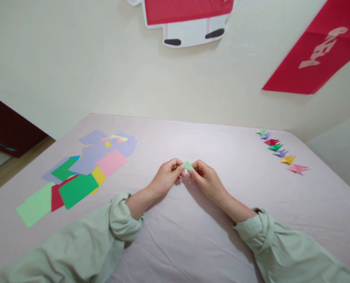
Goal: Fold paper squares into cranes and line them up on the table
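Both of my hands meet at the middle of the pale pink cloth-covered surface (pixel 192 236). My left hand (pixel 166 177) and my right hand (pixel 207 179) each pinch a small, light green folded piece of paper (pixel 188 165) between fingertips. The paper is a small triangle, held just above the cloth. Light green sleeves cover both forearms, rolled back at the wrists.
A loose spread of coloured paper squares (pixel 83 169) in green, purple, pink, yellow and red lies at the left. A row of several small folded paper shapes (pixel 279 151) runs along the far right. A cream wall with red banners (pixel 316 51) stands behind.
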`<state>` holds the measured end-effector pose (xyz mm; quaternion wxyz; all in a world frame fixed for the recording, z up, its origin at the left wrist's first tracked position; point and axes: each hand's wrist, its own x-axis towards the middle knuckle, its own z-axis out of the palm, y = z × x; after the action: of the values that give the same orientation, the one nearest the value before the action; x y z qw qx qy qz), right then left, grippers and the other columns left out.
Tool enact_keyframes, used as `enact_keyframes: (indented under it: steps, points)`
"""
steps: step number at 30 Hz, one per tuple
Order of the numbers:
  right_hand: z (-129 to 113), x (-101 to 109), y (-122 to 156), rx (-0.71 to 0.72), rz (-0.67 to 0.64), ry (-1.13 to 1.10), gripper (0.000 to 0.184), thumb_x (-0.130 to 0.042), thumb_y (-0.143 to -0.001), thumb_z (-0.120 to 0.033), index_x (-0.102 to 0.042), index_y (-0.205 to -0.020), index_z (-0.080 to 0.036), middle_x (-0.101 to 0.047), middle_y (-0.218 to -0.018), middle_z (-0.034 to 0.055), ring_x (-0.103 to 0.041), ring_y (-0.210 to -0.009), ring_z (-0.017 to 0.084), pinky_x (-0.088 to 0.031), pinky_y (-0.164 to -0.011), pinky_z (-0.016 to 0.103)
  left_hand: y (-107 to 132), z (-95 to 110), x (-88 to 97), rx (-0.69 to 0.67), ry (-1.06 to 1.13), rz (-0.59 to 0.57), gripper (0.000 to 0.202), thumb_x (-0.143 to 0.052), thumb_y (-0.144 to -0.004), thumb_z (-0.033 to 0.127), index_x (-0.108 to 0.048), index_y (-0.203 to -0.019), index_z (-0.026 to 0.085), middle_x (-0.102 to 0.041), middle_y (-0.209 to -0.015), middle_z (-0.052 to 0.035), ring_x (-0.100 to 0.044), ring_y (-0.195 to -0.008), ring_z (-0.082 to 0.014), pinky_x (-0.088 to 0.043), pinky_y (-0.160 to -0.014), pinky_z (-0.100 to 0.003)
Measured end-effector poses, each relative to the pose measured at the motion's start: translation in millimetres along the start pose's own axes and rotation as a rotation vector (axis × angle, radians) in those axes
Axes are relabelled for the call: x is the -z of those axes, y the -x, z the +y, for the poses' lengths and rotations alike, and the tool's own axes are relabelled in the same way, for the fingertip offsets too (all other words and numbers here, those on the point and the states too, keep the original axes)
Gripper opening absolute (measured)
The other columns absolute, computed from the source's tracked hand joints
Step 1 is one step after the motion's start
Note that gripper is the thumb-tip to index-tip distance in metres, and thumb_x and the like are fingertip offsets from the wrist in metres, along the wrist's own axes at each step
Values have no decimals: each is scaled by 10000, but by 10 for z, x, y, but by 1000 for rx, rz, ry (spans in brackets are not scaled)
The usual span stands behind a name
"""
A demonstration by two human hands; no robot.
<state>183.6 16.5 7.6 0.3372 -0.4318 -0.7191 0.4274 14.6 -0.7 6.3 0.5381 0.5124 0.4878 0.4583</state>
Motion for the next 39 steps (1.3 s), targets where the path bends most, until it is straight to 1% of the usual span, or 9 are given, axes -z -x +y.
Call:
enact_keyframes:
  steps: [4,11,14,19,23,27,31,33,39]
  points:
    - [-16,16,7,13,-5,28,210,-515,-920,-346,-547,-772,-199,-553,-655,-24,-483,-594,129,-360,-578,254,-4,28,0,-6,-4,-9,280,-602,-844,421,-592,-768,152,-574,-675,4,-510,-597,-93,-415,-549,-209]
    - [-27,13,8,4,-4,25,234,-508,-925,-330,-546,-736,-197,-539,-632,-31,-466,-577,123,-345,-560,253,-3,30,3,-7,-9,-8,262,-605,-841,405,-593,-765,155,-583,-683,1,-520,-615,-96,-418,-566,-209]
    - [-40,7,7,-14,-8,-20,245,-515,-919,-344,-538,-720,-202,-534,-622,-30,-468,-570,125,-352,-556,255,-2,26,4,-13,-7,-11,244,-594,-845,382,-586,-755,156,-579,-679,3,-517,-616,-94,-418,-570,-207]
    - [-75,-5,-1,-94,-43,-150,277,-515,-907,-424,-526,-729,-213,-546,-613,-26,-482,-532,129,-380,-526,257,13,14,2,-9,13,2,221,-596,-837,368,-587,-767,159,-578,-692,4,-520,-627,-97,-419,-565,-207]
    - [-71,-3,-14,-78,-37,-182,286,-517,-901,-433,-529,-727,-206,-563,-635,-14,-503,-561,131,-395,-536,253,15,-2,1,-18,9,-3,192,-593,-835,351,-597,-803,162,-592,-722,3,-533,-651,-99,-433,-591,-210]
    - [-50,2,-10,-51,-24,-149,273,-506,-917,-398,-523,-725,-204,-538,-618,-23,-488,-556,127,-380,-541,253,2,8,-5,2,-3,-15,217,-603,-832,379,-595,-856,163,-604,-759,-1,-548,-668,-104,-442,-614,-221]
    - [-43,4,2,-16,-10,-54,263,-497,-931,-367,-523,-727,-203,-533,-630,-27,-476,-582,127,-367,-567,252,-6,37,-7,33,-40,-35,259,-587,-840,414,-542,-780,166,-527,-639,34,-485,-560,-90,-395,-541,-218]
    - [-42,7,5,1,-6,-20,261,-497,-936,-363,-531,-733,-202,-536,-642,-25,-478,-599,129,-366,-581,252,-4,39,-5,46,-47,-48,272,-570,-849,426,-535,-770,168,-506,-620,40,-467,-528,-87,-383,-515,-218]
    - [-20,15,2,9,-9,-10,260,-498,-939,-372,-535,-743,-207,-549,-651,-22,-490,-603,135,-371,-587,258,10,5,3,27,-11,-56,226,-580,-851,379,-536,-788,166,-515,-654,34,-469,-538,-77,-389,-515,-202]
